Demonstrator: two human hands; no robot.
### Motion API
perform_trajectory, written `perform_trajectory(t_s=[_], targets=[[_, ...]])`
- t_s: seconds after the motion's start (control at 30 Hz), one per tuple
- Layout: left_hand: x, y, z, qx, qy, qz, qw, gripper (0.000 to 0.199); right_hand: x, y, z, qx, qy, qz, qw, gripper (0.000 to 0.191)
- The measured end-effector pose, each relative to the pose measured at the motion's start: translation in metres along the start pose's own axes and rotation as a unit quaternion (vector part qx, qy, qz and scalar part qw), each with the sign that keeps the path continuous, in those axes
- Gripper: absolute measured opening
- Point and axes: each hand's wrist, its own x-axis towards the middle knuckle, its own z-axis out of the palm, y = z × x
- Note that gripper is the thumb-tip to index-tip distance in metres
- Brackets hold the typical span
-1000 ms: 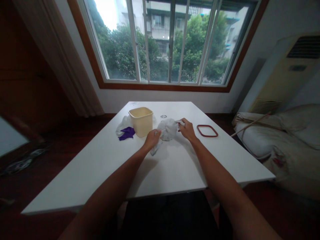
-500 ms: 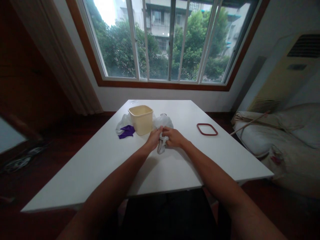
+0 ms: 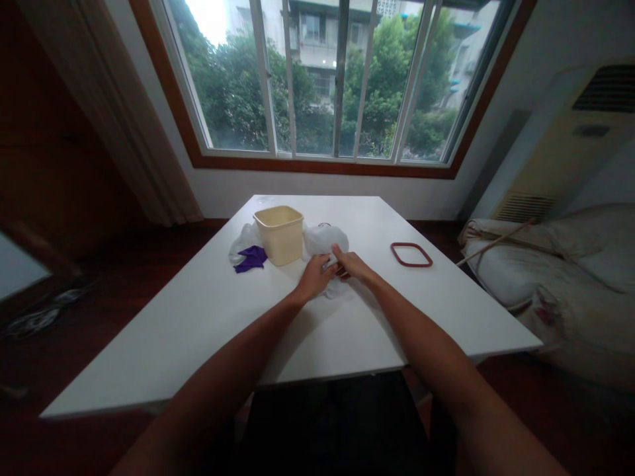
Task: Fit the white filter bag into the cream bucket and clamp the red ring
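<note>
A crumpled, whitish plastic bag lies on the white table, to the right of a cream square bin. My left hand is closed on the near part of the bag, its fingers pointing to the right. Close against it, my right hand grips the same bag with the thumb on top. A loose end of the bag shows below the hands. Most fingertips are hidden among the folds. Left of the bin lies a purple cloth-like piece, in front of a second clear plastic bag.
A dark red rounded-square ring lies flat at the right of the white table. Behind the bag is a small round item, partly hidden. Large pale sacks stand beyond the table's right edge, below a window side wall.
Both hands have shifted slightly right. The bag's hanging end, earlier twisted between the hands, now lies lower and flatter, and the far part looks puffier.
</note>
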Motion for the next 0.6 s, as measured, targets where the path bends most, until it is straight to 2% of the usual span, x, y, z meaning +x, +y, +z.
perform_trajectory(t_s=[0.07,0.17,0.3,0.4,0.5,0.6], targets=[[-0.001,0.000,0.000,0.042,-0.015,0.022,0.999,0.016,-0.001,0.000,0.001,0.033,0.016,-0.011,0.999,0.063],[-0.002,0.000,-0.001,0.059,-0.034,0.038,0.997,0.025,-0.002,-0.002,-0.003,0.059,0.032,-0.044,0.997,0.046],[-0.005,0.002,-0.001,0.050,-0.030,0.047,0.997,0.041,0.001,-0.002,-0.010,0.113,0.052,-0.065,0.990,0.038],[-0.007,0.002,-0.003,0.018,-0.048,0.055,0.997,0.050,0.005,-0.002,-0.017,0.153,0.084,-0.079,0.982,0.031],[-0.008,0.001,-0.005,0.018,-0.058,0.046,0.997,0.044,0.010,0.001,-0.027,0.170,0.140,-0.086,0.972,0.027],[-0.008,0.003,-0.009,0.066,-0.065,0.010,0.996,0.037,0.018,0.005,-0.040,0.184,0.197,-0.097,0.958,0.028]])
